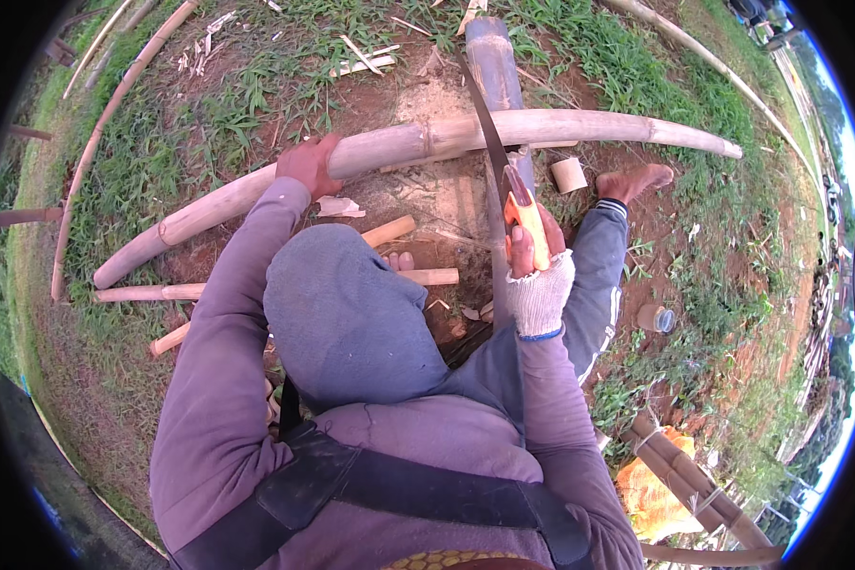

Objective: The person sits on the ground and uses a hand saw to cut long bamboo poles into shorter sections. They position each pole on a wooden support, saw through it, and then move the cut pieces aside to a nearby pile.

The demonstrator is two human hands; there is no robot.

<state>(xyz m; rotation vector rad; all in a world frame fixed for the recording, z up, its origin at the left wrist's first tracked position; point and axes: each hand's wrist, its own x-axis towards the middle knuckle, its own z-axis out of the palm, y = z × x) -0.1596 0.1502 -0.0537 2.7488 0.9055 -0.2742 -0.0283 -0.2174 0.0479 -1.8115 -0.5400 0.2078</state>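
A long, thick bamboo pole (399,142) lies crosswise in front of me over another bamboo pole (491,59) that points away from me. My left hand (309,165) is closed over the top of the crosswise pole, left of its middle. In a pale knitted glove with bare fingers, my right hand (541,266) grips the orange handle of a handsaw (489,133). Its dark blade crosses the crosswise pole near where the two poles meet. How deep the teeth sit in the bamboo cannot be made out.
A short cut bamboo piece (568,175) lies near my bare right foot (636,180). Split bamboo lengths (432,276) rest near my legs. A clear jar (655,318) stands on the grass to the right, with an orange sack (657,489) beside bamboo poles (698,484) at lower right.
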